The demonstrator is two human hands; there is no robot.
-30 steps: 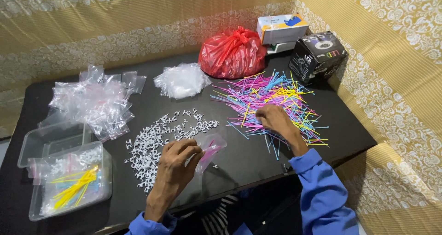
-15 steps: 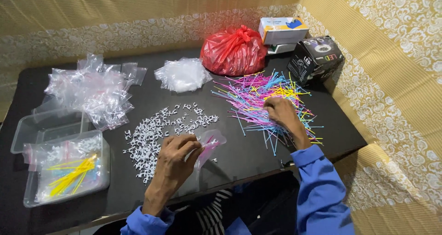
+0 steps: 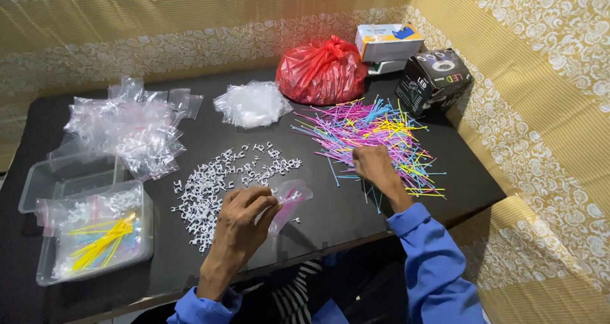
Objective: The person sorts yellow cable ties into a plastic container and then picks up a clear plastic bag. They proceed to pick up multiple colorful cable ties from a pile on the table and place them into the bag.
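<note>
My left hand (image 3: 244, 219) pinches a thin, clear, glossy plastic bag (image 3: 289, 197). At two o'clock, my right hand (image 3: 375, 165) rests on smooth coloured sticks (image 3: 375, 133), probably plastic. The white clips (image 3: 222, 181) look like hard matt plastic. The table (image 3: 343, 213) is black and matt. My sleeves (image 3: 435, 270) are blue cloth.

Bright plastics on a black table, gold patterned cloth behind

The table (image 3: 356, 216) is black. The cable ties (image 3: 375, 133) mix pink, blue, yellow and purple; the small clips (image 3: 222, 178) are white. The knotted bag (image 3: 321, 70) is red, and the heap of small bags (image 3: 127, 130) is clear. The clear tub (image 3: 95, 238) shows yellow ties in packets with red strips. One box (image 3: 435, 79) is black, the other box (image 3: 387, 41) white with blue. The sleeves (image 3: 438, 267) are blue. The wall cloth (image 3: 527, 76) is gold-striped with white floral lace bands.
</note>
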